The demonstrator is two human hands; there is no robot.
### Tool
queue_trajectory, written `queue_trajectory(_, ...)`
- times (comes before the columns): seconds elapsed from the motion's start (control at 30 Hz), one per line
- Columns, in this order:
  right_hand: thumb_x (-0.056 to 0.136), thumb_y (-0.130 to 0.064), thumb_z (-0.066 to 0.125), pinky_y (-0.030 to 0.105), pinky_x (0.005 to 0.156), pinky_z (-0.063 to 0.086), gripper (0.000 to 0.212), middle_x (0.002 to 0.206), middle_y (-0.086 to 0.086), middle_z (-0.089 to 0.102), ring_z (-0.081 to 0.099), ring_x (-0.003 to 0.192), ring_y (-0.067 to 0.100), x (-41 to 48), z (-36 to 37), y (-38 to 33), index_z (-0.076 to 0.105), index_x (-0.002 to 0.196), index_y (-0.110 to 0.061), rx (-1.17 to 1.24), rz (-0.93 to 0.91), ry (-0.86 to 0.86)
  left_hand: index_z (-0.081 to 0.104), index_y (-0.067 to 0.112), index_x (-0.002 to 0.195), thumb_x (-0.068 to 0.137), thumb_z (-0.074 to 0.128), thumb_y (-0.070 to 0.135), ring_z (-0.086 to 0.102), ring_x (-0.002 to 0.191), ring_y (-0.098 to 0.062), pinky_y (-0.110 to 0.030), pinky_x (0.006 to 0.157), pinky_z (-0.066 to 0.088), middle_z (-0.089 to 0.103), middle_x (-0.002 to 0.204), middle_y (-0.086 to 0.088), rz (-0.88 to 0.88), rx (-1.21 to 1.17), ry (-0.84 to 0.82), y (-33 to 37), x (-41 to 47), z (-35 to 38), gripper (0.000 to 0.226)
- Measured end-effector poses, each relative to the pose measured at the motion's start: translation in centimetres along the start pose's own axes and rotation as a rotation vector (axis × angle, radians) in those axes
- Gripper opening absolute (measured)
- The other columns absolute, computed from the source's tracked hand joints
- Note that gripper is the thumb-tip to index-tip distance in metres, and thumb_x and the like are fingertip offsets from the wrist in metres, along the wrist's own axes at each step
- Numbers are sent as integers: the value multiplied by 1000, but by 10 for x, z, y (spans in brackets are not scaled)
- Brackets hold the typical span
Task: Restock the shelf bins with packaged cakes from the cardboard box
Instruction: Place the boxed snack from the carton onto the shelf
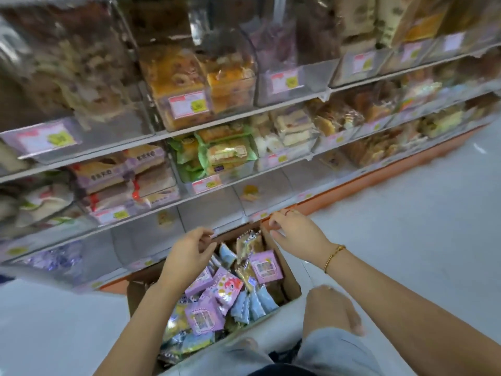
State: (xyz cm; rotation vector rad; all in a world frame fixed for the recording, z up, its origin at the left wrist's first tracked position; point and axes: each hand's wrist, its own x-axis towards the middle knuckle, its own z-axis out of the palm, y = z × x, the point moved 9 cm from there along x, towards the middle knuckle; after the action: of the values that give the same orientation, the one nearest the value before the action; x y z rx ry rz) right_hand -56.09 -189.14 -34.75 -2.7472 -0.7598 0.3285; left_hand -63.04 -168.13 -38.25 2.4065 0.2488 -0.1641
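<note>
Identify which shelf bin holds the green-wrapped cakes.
The clear bin mid-frame, second visible row: its packs are green; left neighbour holds purple, right neighbour cream.

Floor: smooth, glossy, pale grey-white floor, filling the right side and the lower left corner.
Light: soft bright glare patch on the floor near the right edge.
Furniture: long, many-tiered shelving unit with white front edges, running from the left edge away toward the upper right corner.
Base: orange plinth along the shelving's bottom edge, meeting the floor.
Labels: blurred pink-and-yellow price tags along the shelf fronts.
</note>
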Motion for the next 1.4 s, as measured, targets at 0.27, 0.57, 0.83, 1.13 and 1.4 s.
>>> queue_trajectory(0.27, 92, -19, 48, 29, 83, 40, 20, 109, 5, 60, 51, 108, 22, 77, 64, 42, 57, 109, -14, -69, -184, -216, 60, 15, 117, 91, 64, 28, 60, 98, -17, -32, 85, 49, 63, 106, 1, -327, -98, 122, -52, 18, 44, 30)
queue_trajectory(0.57, 96, -20, 43, 31, 81, 42, 27, 117, 8, 55, 54, 108, 25, 127, 182, 65, 51, 121, -12, -162, -423, -431, 62, 10, 116, 86, 70, 25, 62, 89, -17, -31, 76, 47, 67, 106, -6, -700, -178, 233, -144, -5, 130, 34)
queue_trajectory(0.83, 92, -15, 46, 39, 77, 45, 25, 114, 14, 55, 56, 104, 32, 157, 351, 27, 52, 116, -8, -311, -713, -524, 62, 8, 111, 85, 71, 20, 64, 84, -23, -26, 65, 40, 67, 93, -5, -910, -195, 243, -285, -24, 227, 30)
queue_trajectory(1.13, 95, -31, 49, 45, 92, 43, 18, 110, 7, 53, 54, 104, 28, 203, 527, 3, 52, 102, -15, -159, -704, -519, 51, 4, 110, 88, 67, 35, 54, 91, -30, -44, 81, 50, 53, 99, -14, -1387, -723, 183, -431, -58, 365, 42)
queue_trajectory(1.4, 86, -47, 65, 24, 49, 36, 47, 54, 1, 50, 49, 51, 14, 226, 611, 8, 45, 58, -15, 536, -72, -670, 52, 3, 109, 87, 69, 37, 50, 99, -28, -43, 92, 50, 49, 106, -13, -1293, -634, 74, -460, -15, 417, 44)
